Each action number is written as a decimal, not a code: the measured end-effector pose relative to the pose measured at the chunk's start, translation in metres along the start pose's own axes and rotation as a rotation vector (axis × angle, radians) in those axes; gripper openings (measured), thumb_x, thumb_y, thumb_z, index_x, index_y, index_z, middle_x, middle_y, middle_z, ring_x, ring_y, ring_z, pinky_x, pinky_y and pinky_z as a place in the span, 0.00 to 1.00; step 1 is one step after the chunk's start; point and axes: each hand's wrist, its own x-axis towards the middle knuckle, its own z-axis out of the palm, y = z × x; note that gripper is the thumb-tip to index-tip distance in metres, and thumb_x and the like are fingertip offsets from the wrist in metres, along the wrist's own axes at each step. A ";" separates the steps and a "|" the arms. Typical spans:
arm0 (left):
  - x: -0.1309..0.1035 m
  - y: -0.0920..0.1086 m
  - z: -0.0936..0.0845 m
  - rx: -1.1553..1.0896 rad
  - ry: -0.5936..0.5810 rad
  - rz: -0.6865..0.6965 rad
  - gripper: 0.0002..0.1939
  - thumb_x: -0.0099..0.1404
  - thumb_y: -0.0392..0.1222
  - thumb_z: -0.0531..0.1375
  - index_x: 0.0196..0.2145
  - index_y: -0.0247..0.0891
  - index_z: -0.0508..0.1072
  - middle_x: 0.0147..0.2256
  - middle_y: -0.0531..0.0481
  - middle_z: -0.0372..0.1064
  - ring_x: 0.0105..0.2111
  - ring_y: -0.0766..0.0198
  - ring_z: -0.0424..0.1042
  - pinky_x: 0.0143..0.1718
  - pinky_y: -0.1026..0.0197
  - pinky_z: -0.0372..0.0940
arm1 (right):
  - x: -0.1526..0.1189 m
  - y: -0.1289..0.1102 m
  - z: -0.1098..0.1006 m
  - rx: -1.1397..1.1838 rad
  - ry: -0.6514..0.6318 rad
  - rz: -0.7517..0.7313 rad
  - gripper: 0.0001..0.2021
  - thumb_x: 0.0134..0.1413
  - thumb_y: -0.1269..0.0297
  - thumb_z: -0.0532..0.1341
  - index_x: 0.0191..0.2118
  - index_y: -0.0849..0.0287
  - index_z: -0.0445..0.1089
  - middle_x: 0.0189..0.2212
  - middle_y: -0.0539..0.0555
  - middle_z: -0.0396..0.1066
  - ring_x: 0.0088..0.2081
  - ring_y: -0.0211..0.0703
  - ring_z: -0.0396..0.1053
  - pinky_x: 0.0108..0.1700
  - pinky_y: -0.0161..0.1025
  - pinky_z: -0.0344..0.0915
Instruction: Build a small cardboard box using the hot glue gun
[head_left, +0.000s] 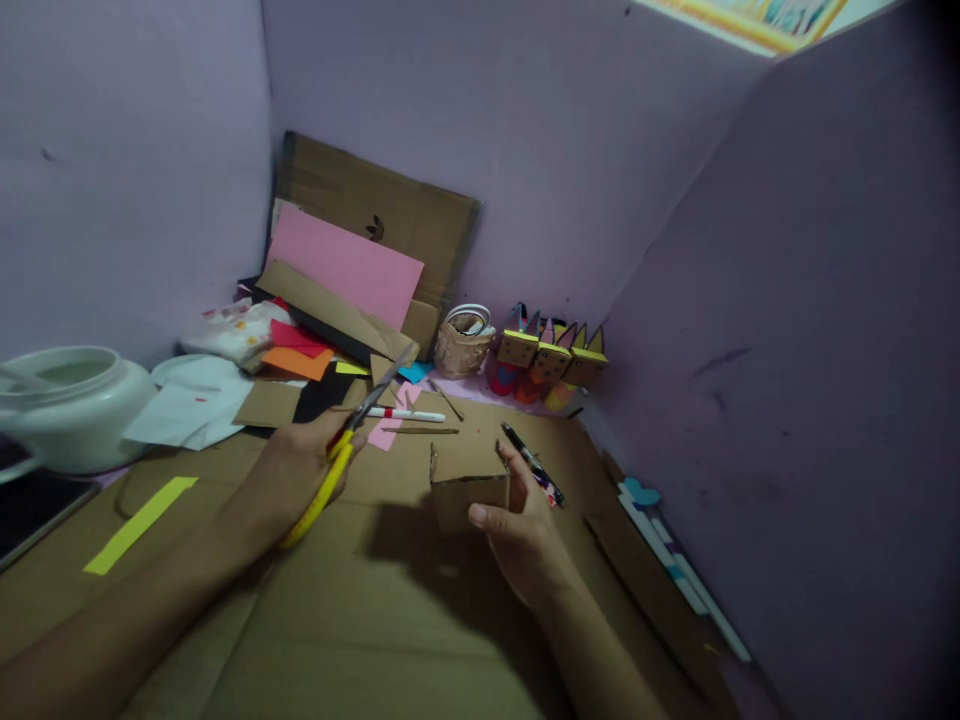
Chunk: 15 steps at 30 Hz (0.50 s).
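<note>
My left hand (304, 475) is closed around a pair of scissors (326, 490) with yellow handles. The blades point up and away, toward the pile of paper. In my right hand (525, 535) is a small folded piece of cardboard (469, 495), pinched between thumb and fingers. It looks like a little open box or bent strip with raised edges, held above the table and throwing a shadow on it. Just beyond my right fingers lies a dark pen (531, 460). A white marker with a red band (409, 414) rests on a pink paper strip (390, 425).
A cardboard sheet (337, 620) covers the table. On the left are a white pot (82, 410) and a yellow paper strip (142, 525). Pink paper (341, 265) and cardboard lean at the back, beside a basket (463, 345) and cardboard animal figures (553, 360). White sticks (675, 570) lie along the right wall.
</note>
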 end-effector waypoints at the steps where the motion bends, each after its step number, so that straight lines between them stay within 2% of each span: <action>1: 0.001 0.001 0.000 0.035 0.021 -0.015 0.12 0.62 0.44 0.54 0.40 0.37 0.71 0.25 0.50 0.71 0.25 0.61 0.71 0.28 0.62 0.63 | 0.000 0.000 0.000 0.010 -0.015 0.002 0.31 0.28 0.74 0.70 0.46 0.50 0.68 0.46 0.51 0.72 0.46 0.53 0.71 0.47 0.46 0.67; 5: 0.002 0.004 0.005 0.040 0.072 -0.058 0.11 0.63 0.47 0.53 0.36 0.39 0.68 0.24 0.51 0.71 0.23 0.62 0.72 0.23 0.65 0.62 | -0.001 0.001 0.000 -0.091 -0.043 -0.036 0.32 0.29 0.77 0.69 0.46 0.49 0.66 0.46 0.49 0.71 0.46 0.50 0.70 0.47 0.42 0.67; 9: -0.001 0.008 0.010 -0.062 -0.009 -0.102 0.12 0.65 0.48 0.50 0.40 0.39 0.66 0.25 0.52 0.71 0.22 0.64 0.71 0.22 0.65 0.64 | 0.001 0.004 0.001 -0.218 -0.042 -0.095 0.31 0.29 0.75 0.70 0.46 0.52 0.65 0.44 0.50 0.71 0.47 0.50 0.68 0.47 0.42 0.66; 12: -0.006 0.013 0.013 -0.113 -0.052 -0.046 0.13 0.65 0.47 0.50 0.43 0.39 0.65 0.34 0.48 0.72 0.32 0.60 0.74 0.32 0.60 0.68 | 0.002 0.005 0.004 -0.335 0.029 -0.167 0.33 0.29 0.73 0.69 0.48 0.54 0.63 0.45 0.52 0.70 0.48 0.50 0.68 0.49 0.43 0.65; 15: -0.015 0.022 0.018 -0.194 -0.110 0.010 0.14 0.65 0.46 0.51 0.47 0.40 0.64 0.42 0.45 0.71 0.42 0.57 0.72 0.42 0.56 0.68 | -0.002 0.007 0.005 -0.580 0.092 -0.275 0.29 0.33 0.74 0.67 0.47 0.55 0.63 0.43 0.54 0.70 0.44 0.50 0.69 0.47 0.45 0.66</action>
